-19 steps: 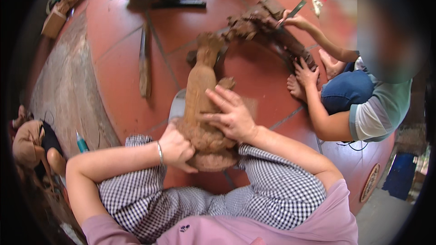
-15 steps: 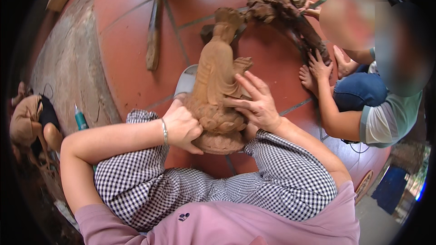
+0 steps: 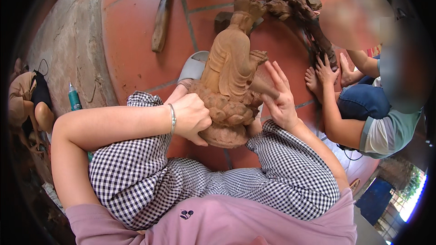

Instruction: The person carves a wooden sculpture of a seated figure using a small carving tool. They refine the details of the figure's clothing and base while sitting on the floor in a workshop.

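A brown carved wooden statue (image 3: pixel 227 61) of a robed seated figure with a tall headpiece stands between my knees, leaning slightly right. Below the figure is a carved petal-like base. My left hand (image 3: pixel 193 115), a silver bracelet at its wrist, is closed against the left side of that base, thumb low near the bottom rim. On the other side, my right hand (image 3: pixel 282 102) has its long fingers stretched up beside the statue's hands. A thin grey-brown strip (image 3: pixel 265 87) runs from its thumb side to the statue's lap; its exact kind is unclear.
Beyond the statue lies a long wooden stick (image 3: pixel 162 18) on red floor tiles (image 3: pixel 129 31). At right, another person's hand (image 3: pixel 326 69) rests on a dark gnarled wood piece (image 3: pixel 290 7). A teal bottle (image 3: pixel 74 97) stands left, near another crouching person (image 3: pixel 29 104).
The statue appears farther right and more tilted, with both hands following it. My right hand has shifted outward, its strip now angled up toward the lap. The view has also shifted.
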A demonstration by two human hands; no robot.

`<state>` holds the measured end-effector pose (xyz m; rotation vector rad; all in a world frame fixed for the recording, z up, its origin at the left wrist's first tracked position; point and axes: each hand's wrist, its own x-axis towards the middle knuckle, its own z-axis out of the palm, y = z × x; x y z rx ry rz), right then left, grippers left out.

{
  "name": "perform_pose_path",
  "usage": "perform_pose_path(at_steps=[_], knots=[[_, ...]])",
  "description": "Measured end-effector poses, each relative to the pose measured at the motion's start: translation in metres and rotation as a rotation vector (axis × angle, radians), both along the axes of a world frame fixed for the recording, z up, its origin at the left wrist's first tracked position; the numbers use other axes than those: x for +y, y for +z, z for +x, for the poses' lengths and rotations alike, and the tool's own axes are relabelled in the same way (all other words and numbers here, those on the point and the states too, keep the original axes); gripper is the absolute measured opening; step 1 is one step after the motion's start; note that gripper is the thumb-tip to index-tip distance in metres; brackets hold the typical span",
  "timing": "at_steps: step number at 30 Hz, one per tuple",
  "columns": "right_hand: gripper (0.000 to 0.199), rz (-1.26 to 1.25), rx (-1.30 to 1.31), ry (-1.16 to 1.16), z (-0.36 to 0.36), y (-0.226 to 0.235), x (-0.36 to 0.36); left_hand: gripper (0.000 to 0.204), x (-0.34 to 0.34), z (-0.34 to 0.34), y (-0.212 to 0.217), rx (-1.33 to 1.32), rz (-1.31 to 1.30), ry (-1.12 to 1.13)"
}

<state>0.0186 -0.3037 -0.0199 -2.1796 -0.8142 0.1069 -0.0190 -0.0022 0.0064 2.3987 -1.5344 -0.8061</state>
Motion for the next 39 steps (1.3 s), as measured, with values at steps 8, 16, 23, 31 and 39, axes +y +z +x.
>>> perform_pose_path(at_steps=[8,16,23,31,39], knots=[[0.03,-0.1,-0.15,0.17,0.013,-0.014,0.016,0.064,0.002,-0.002,-0.005,-0.006,0.021,0.01],[0.034,-0.055,0.001,0.031,0.025,0.006,-0.011,0.065,0.004,-0.003,0.006,-0.013,0.036,0.022],[0.04,-0.235,-0.35,0.196,0.017,0.01,0.049,0.086,-0.005,-0.002,-0.007,0.108,0.217,0.076],[0.032,-0.189,-0.299,0.191,0.014,0.002,0.04,0.086,-0.002,-0.002,-0.014,0.159,0.236,0.082],[0.032,-0.155,-0.277,0.108,0.0,-0.006,0.031,0.067,0.006,-0.005,-0.013,-0.122,-0.093,0.061]])
